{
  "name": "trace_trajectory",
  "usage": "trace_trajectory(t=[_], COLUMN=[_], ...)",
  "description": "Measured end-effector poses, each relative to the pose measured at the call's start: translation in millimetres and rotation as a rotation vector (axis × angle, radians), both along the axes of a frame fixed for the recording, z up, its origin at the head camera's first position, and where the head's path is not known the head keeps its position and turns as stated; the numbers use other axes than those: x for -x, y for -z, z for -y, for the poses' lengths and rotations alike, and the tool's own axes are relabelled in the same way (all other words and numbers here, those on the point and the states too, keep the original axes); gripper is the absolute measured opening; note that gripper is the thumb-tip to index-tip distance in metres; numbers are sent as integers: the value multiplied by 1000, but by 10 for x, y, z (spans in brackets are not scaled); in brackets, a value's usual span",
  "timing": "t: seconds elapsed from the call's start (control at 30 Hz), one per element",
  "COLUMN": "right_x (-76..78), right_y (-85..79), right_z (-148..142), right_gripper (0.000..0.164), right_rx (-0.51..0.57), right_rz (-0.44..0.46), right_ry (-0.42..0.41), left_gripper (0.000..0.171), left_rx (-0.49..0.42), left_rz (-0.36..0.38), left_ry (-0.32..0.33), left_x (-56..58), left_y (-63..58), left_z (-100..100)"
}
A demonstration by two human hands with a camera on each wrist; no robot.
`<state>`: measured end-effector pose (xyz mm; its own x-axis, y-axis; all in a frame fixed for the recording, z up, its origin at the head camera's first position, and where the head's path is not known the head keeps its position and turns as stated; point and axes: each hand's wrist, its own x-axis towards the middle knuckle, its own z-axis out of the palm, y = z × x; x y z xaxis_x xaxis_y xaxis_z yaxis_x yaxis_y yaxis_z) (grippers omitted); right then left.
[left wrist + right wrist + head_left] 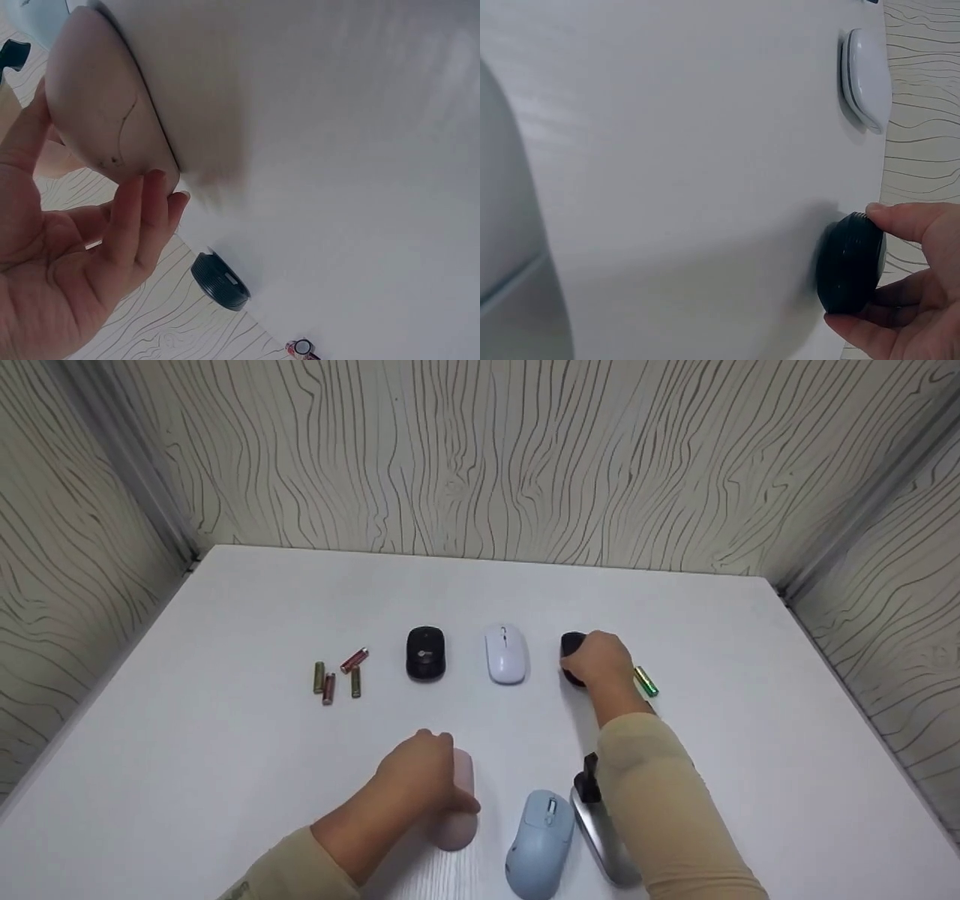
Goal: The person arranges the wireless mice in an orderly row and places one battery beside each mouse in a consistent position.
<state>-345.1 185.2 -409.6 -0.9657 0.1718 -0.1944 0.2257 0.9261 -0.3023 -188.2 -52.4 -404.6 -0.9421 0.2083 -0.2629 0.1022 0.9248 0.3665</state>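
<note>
Left hand (pixel 420 772) grips the smooth pink mouse (pixel 454 836) near centre while, farther off, right hand (pixel 604 664) pinches a black mouse (pixel 571 643) right of the white mouse (pixel 506 658), both held by their edges, likely because such domed plastic offers little purchase on top.

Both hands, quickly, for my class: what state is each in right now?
Left hand: holding the pink mouse.
Right hand: holding the black mouse right of the white mouse.

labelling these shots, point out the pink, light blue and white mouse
Pink mouse (pixel 96 94), left wrist view, curved shell.
Light blue mouse (pixel 538 846), head view, upper shell.
White mouse (pixel 507 658), head view, upper shell.
</note>
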Motion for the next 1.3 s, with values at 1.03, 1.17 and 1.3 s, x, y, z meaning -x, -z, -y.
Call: trace_trajectory(t=[1.03, 1.17, 1.3], right_x=[-73, -122, -187], right_y=[-75, -142, -202], right_z=[-131, -154, -162], right_gripper=[77, 75, 74], right_rx=[-41, -33, -9], right_rz=[69, 67, 71], right_ry=[-29, -62, -88], left_gripper=[80, 80, 80], left_rx=[-30, -27, -33], left_rz=[-17, -8, -5], left_ry=[10, 1, -8], left_x=[-32, -29, -25], left_y=[-15, -4, 3], left_z=[-34, -11, 14])
